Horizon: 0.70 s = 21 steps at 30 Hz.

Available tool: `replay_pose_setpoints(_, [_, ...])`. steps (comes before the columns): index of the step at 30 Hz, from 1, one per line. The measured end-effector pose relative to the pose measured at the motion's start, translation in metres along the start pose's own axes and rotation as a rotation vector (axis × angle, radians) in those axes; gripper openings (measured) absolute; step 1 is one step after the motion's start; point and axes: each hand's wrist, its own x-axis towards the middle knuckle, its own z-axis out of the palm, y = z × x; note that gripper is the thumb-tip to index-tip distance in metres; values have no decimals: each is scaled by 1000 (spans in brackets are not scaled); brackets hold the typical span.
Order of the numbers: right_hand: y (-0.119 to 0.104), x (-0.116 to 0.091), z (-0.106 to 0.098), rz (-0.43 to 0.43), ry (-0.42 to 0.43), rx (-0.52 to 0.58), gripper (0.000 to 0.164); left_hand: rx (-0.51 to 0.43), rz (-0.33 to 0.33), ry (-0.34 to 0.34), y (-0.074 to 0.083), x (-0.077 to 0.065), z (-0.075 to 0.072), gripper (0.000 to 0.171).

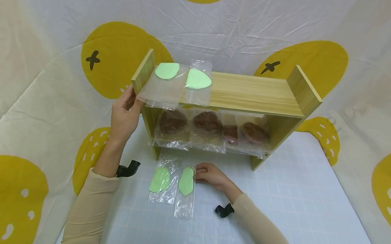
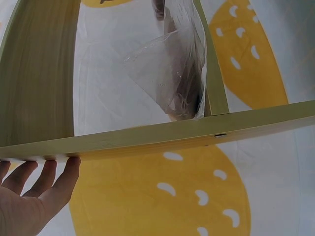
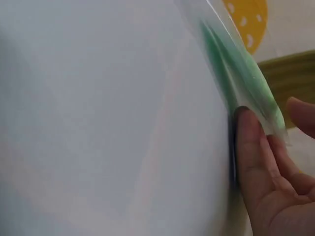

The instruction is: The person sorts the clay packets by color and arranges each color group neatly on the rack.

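My left hand (image 1: 126, 110) rests at the left side panel of a wooden shelf (image 1: 254, 93), its fingertips (image 2: 71, 169) against the panel's outer face. Next to its thumb hangs the corner of a clear bag with a flat pale green piece (image 1: 166, 70); a similar bagged green piece (image 1: 198, 79) lies beside that one on the top board. Down on the table, my right hand (image 1: 213, 176) touches the right edge of a narrow clear bag with a green piece (image 1: 186, 181). In the right wrist view the fingers are fairly straight at the bag's edge, thumb apart.
Another bagged green piece (image 1: 160, 180) lies to the left on the pale checked tablecloth (image 1: 276, 211). Several clear bags with dark reddish-brown pieces (image 1: 173, 122) fill the lower shelf, some jutting past its front edge. A white curtain with yellow shapes (image 1: 120, 62) surrounds the table.
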Motion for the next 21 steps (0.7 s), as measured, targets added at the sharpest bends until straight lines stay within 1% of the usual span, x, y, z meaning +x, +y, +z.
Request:
replay_pose_setpoints(5, [-1, -7, 6, 40, -81, 27, 66, -2, -11, 1, -2, 1, 0, 48])
replay_pose_setpoints(8, [0, -12, 10, 71, -103, 46, 78, 6, -16, 3, -1, 1, 0, 47])
replay_pose_setpoints(10, [2, -14, 13, 82, -105, 56, 85, 12, -18, 3, 5, 0, 1, 47])
replay_pose_setpoints(12, [4, -15, 14, 81, -101, 67, 89, 16, -18, 3, 14, -2, 2, 47])
replay_pose_setpoints(14, [7, -16, 15, 77, -88, 69, 90, 17, -17, 1, 23, -4, 3, 47])
replay_pose_setpoints(16, [10, -17, 16, 66, -77, 61, 88, 18, -22, 1, 29, -6, 4, 47])
replay_pose_setpoints(18, [12, -18, 17, 56, -67, 52, 83, 22, -25, 2, 32, -7, 4, 47])
replay_pose_setpoints(21, [14, -19, 18, 45, -59, 43, 70, 27, -26, 4, 34, -8, 4, 47])
